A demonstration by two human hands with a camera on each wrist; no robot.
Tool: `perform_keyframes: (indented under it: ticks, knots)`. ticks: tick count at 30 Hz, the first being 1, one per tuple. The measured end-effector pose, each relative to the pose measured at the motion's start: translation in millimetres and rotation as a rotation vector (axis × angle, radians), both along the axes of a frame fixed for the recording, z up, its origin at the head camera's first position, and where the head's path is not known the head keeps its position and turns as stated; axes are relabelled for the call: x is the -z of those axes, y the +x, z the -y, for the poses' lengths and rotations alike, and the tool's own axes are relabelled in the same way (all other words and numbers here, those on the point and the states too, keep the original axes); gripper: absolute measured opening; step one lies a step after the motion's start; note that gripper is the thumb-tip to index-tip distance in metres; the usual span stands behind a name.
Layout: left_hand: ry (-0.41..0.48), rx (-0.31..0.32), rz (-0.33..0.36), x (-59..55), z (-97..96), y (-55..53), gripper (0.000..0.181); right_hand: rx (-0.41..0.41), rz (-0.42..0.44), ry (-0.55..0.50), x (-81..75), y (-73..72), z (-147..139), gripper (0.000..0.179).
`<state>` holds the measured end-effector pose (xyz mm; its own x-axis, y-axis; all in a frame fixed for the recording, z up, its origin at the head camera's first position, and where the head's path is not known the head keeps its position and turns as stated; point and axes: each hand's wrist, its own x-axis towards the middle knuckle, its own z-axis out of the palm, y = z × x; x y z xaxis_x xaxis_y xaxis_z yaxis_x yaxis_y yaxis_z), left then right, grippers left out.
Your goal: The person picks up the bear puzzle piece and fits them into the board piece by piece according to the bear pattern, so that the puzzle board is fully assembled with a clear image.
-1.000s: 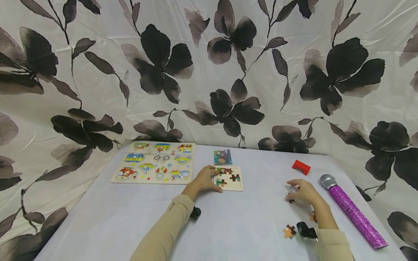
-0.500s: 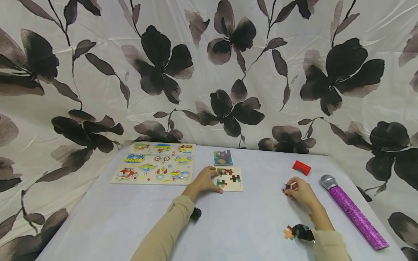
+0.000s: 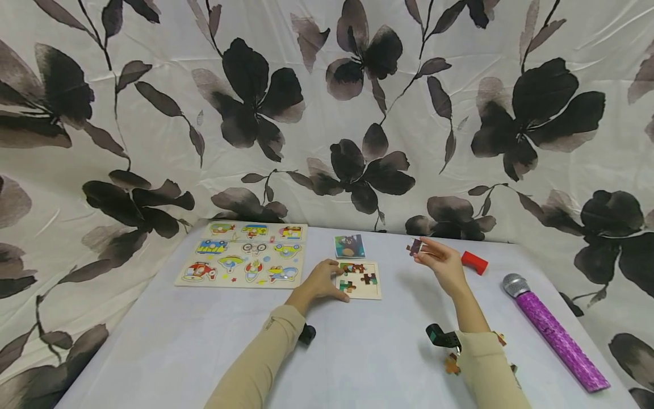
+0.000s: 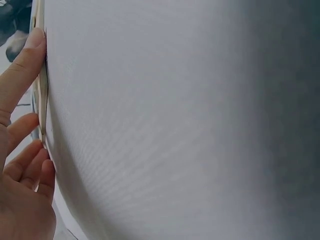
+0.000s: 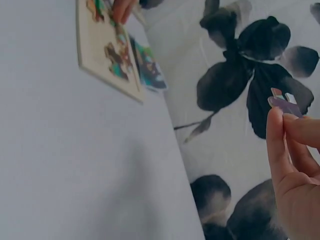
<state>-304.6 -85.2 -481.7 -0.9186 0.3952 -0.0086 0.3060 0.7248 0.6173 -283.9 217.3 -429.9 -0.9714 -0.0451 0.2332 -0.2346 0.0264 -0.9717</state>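
My right hand [image 3: 445, 266] pinches a small dark jigsaw piece [image 3: 414, 247] between thumb and fingertips, raised above the table. In the right wrist view the piece [image 5: 286, 105] shows edge-on at the fingertips. My left hand [image 3: 322, 282] rests at the left side of a small wooden puzzle board [image 3: 364, 293], thumb along its near edge and fingers spread toward its upper left. Several pieces lie in that board, with bare wood between them. Seen from the left wrist, the thumb [image 4: 27, 60] touches the board's edge.
A picture card [image 3: 349, 246] of a bear lies behind the board. At left is a large vehicle puzzle [image 3: 240, 267]. A red block [image 3: 474, 263] and a purple glitter microphone [image 3: 559, 335] lie at right. Loose pieces [image 3: 452, 364] lie partly hidden under the right forearm.
My right hand has picked up the dark jigsaw piece from the table and carried it up, leftward and away from me. My left hand stays at the board.
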Motion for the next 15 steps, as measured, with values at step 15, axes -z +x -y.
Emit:
perform_keyframes:
  ticks: [15]
  knots:
    - [0.003, 0.003, -0.008, -0.3, 0.8, 0.0, 0.074, 0.045, 0.029, 0.219, 31.2, -32.0, 58.2, 0.033]
